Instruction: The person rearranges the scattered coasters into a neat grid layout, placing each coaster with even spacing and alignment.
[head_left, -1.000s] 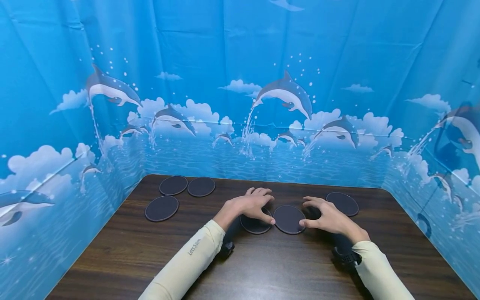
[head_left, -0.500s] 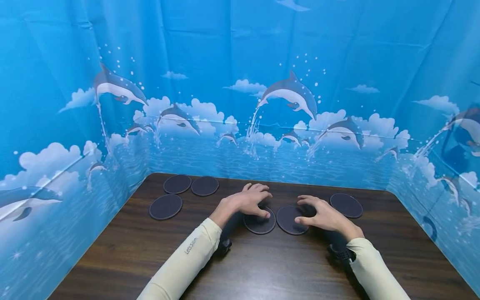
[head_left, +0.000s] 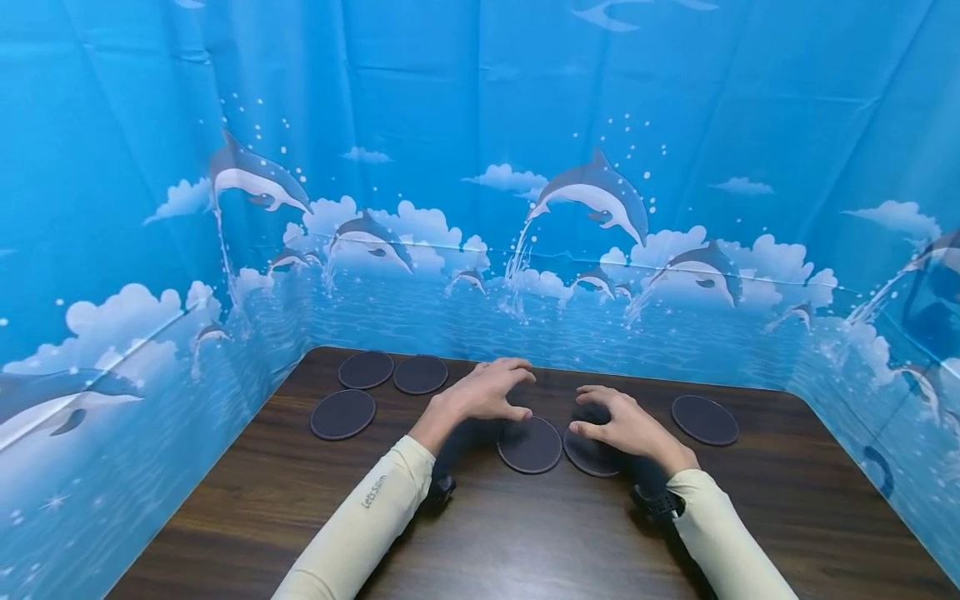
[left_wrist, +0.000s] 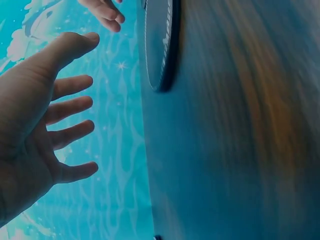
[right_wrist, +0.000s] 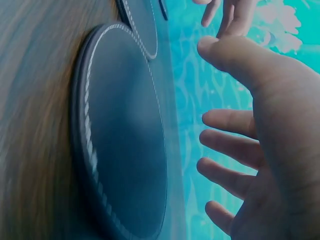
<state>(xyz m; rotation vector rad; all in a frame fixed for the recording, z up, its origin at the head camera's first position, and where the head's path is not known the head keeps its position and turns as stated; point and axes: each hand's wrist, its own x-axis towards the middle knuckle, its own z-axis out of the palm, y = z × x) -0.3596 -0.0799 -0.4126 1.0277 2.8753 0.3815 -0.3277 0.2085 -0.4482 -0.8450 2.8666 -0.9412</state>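
Two round black coasters with pale stitched rims lie side by side at mid-table, a left coaster (head_left: pixel 529 448) and a right coaster (head_left: pixel 591 457). My left hand (head_left: pixel 483 392) hovers just left of the left coaster, its thumb above that coaster's upper edge. Over the right coaster hangs my right hand (head_left: pixel 630 427), hiding part of it. In the left wrist view the fingers of the left hand (left_wrist: pixel 40 110) are spread and hold nothing. The right wrist view has the right hand (right_wrist: pixel 265 125) beside a coaster (right_wrist: pixel 127 130), fingers apart, off the surface.
Three more coasters sit at the far left of the wooden table (head_left: pixel 247 500): a back one (head_left: pixel 365 370), its neighbour (head_left: pixel 421 375) and a nearer one (head_left: pixel 342 414). Another coaster (head_left: pixel 705 420) lies at the right. A blue dolphin-print curtain (head_left: pixel 450 125) encloses the table's back and sides.
Relative to the coasters, both hands have shifted left. My left hand has come off the left coaster, and my right hand now covers more of the right one. The head view has turned slightly.
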